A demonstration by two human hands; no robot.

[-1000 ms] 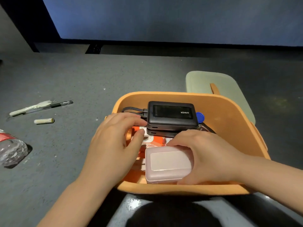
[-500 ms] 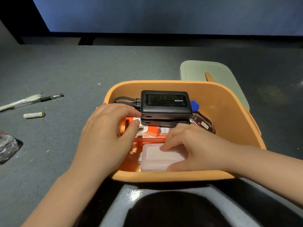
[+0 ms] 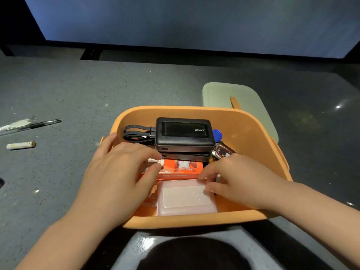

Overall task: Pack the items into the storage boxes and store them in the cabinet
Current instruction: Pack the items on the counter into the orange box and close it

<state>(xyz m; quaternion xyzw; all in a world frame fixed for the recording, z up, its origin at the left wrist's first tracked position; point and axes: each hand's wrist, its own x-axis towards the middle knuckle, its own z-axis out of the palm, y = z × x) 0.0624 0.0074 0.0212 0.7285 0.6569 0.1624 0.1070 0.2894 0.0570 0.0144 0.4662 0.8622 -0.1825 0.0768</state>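
Storage box: your orange storage box (image 3: 259, 137) sits open on the dark grey table (image 3: 78, 90), right in front of you.
Pink case: a pale pink case (image 3: 185, 199) lies flat inside the box against the near wall.
Orange packet: an orange printed packet (image 3: 181, 168) lies just behind the pink case, partly under the black stack.
Power banks: a black power bank (image 3: 184, 133) sits on top of a second dark unit at the far side of the box, with its braided cable loops (image 3: 136, 133) sticking out to the left.
Small items: a blue tag (image 3: 217, 134) and a red-and-black key fob (image 3: 222, 152) lie to the right of the stack.
Left hand: your left hand (image 3: 116, 178) is relaxed, fingers extended over the box's left side, with fingertips resting on the orange packet; it grips nothing.
Right hand: your right hand (image 3: 239, 182) is loose, with fingertips touching the pink case's far right edge; nothing is grasped.
Lid: a pale green lid (image 3: 245, 106) lies on the table just behind the box to the right.
Left of the box: a pen (image 3: 39, 124), a white plastic fork (image 3: 17, 123) and a small battery (image 3: 20, 145) lie well apart from the box.
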